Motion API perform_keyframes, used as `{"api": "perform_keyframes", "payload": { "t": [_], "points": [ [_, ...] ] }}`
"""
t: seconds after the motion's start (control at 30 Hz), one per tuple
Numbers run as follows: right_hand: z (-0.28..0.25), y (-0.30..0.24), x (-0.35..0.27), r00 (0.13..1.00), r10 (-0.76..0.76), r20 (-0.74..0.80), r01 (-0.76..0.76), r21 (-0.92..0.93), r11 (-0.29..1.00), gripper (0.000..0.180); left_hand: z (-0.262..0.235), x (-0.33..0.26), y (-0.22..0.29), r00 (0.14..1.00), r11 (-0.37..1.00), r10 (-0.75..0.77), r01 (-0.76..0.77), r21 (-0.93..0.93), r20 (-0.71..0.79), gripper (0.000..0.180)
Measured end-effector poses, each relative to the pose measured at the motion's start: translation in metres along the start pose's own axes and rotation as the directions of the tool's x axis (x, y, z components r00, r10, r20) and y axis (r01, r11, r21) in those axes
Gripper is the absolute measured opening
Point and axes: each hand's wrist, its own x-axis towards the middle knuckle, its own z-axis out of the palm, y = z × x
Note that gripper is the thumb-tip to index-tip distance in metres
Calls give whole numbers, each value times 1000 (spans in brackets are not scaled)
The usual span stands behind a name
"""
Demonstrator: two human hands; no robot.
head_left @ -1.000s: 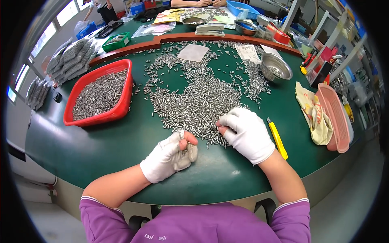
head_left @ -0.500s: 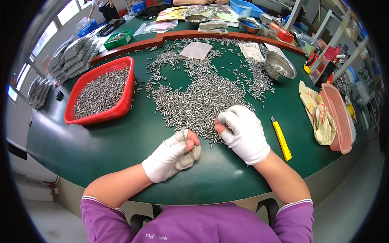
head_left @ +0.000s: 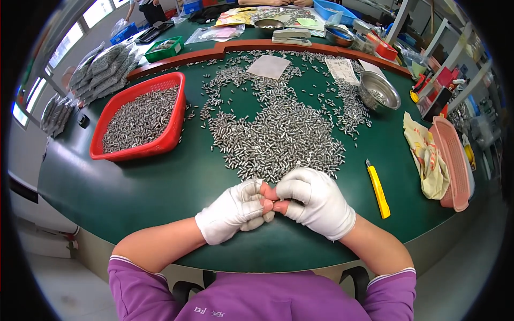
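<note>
Both my hands wear white gloves with thumb and forefinger tips bare. My left hand (head_left: 235,210) and my right hand (head_left: 311,202) meet fingertip to fingertip over the near side of the green table (head_left: 160,198). Each hand's thumb and forefinger are pinched together. Something tiny seems to lie between the tips, but the fingers hide nearly all of it. Just beyond my hands spreads a large heap of small silvery metal pins (head_left: 284,139), short and rounded.
At left stands a red plastic basket (head_left: 179,115) full of such pins. A yellow utility knife (head_left: 378,190) lies at right, near a cloth bag (head_left: 428,160) and a pink basket (head_left: 455,171). A steel bowl (head_left: 393,93) stands farther back. A wooden ledge (head_left: 193,55) crosses behind.
My right hand has come back from the edge of the heap, toward me and leftward, to meet my left hand. My left hand has shifted slightly to the right.
</note>
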Motion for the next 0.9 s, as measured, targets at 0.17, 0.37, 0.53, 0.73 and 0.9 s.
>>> {"api": "perform_keyframes", "payload": {
  "t": [0.17, 0.37, 0.53, 0.73, 0.9],
  "points": [
    [2, 1, 0, 1000, -17, -1, 18, 10, 1000, 20, 0, 1, -1, 1000, 999, -2, 3, 43, -20, 18],
    [-2, 1, 3, 993, -16, -116, 18, 21, 1000, 26, -2, 1, -2, 1000, 1000, 2, -2, 20, -14, 17],
    [-2, 0, 4, 993, -92, -75, 88, -61, 994, 24, -5, 2, -8, 999, 999, 46, -46, -7, 19, 15],
    [0, -2, 1, 998, 15, -60, -17, -27, 999, 16, -2, 2, -8, 998, 997, 66, -66, 29, 0, 15],
    [0, -4, 1, 996, 53, -70, -52, 10, 999, 16, -3, 3, -10, 998, 997, 69, -68, 40, -7, 15]
  ]
}}
